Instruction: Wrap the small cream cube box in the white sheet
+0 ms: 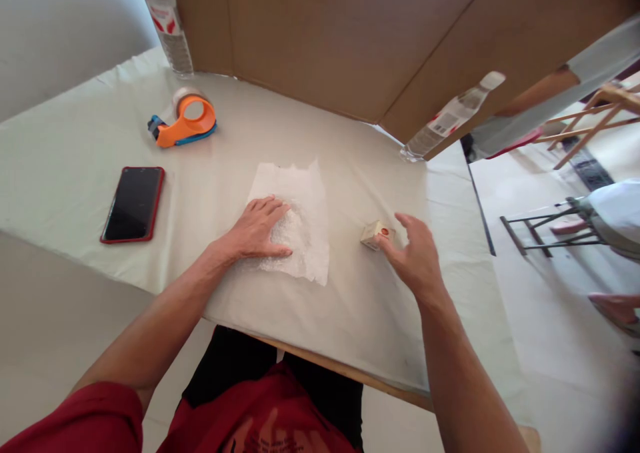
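Note:
My left hand (pixel 261 229) lies flat with its fingers spread on a sheet of bubble wrap (pixel 304 239), a white, crinkled piece with ragged edges. To the right of the sheet, a small cream-coloured box (pixel 371 235) with a reddish mark rests on the table. My right hand (pixel 413 249) is at the box's right side, thumb and fingers apart. The thumb tip overlaps the box's near corner in view; whether it touches cannot be told.
A phone in a red case (pixel 133 205) and an orange tape dispenser (pixel 186 123) lie on the left. Two water bottles (pixel 170 29) stand by the cardboard panel (pixel 320 39) at the back. Beyond the table's right edge are a stool (pixel 545 229) and other people.

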{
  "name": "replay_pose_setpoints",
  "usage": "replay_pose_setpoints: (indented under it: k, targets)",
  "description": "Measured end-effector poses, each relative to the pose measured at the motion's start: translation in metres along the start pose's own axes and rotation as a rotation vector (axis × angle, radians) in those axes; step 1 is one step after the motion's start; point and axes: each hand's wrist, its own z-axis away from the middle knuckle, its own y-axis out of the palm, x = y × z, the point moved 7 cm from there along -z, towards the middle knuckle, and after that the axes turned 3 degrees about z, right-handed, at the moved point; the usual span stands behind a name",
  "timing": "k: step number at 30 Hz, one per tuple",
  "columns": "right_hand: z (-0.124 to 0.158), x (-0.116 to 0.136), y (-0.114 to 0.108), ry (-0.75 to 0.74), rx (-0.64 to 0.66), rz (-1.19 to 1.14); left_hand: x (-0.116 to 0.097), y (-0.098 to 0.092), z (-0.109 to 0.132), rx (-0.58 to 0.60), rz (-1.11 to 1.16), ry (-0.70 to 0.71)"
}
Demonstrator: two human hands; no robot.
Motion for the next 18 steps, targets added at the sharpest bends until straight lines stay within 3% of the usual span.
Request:
replay_pose_setpoints:
  k: [2, 3, 4, 6, 8, 10, 13, 16, 18]
  targets:
    - [0.006, 0.044, -0.017, -0.114, -0.144, -0.041, 0.0, 0.0, 0.0, -0.002, -0.015, 0.007]
    - [0.008, 0.072, -0.019, -0.193, -0.15, -0.091, 0.0, 0.001, 0.0, -0.004, -0.023, 0.008]
    - [0.009, 0.103, -0.015, -0.289, -0.107, -0.145, 0.0, 0.001, 0.0, -0.01, -0.031, 0.006]
    - [0.009, 0.161, 0.01, -0.513, 0.114, -0.23, 0.002, 0.002, 0.0, -0.022, -0.044, 0.004]
    - [0.004, 0.189, 0.045, -0.619, 0.329, -0.207, 0.002, 0.002, 0.0, -0.036, -0.05, 0.015]
    - [-0.01, 0.18, 0.075, -0.535, 0.437, -0.113, 0.001, 0.001, 0.0, -0.042, -0.058, 0.027]
    - [-0.02, 0.133, 0.104, -0.358, 0.551, 0.079, 0.002, 0.002, 0.0, -0.026, -0.069, 0.022]
    - [-0.013, 0.101, 0.109, -0.313, 0.576, 0.125, 0.002, 0.002, -0.001, 0.002, -0.08, 0.007]
    - [-0.008, 0.096, 0.106, -0.304, 0.566, 0.118, 0.001, 0.002, -0.001, 0.027, -0.094, -0.011]
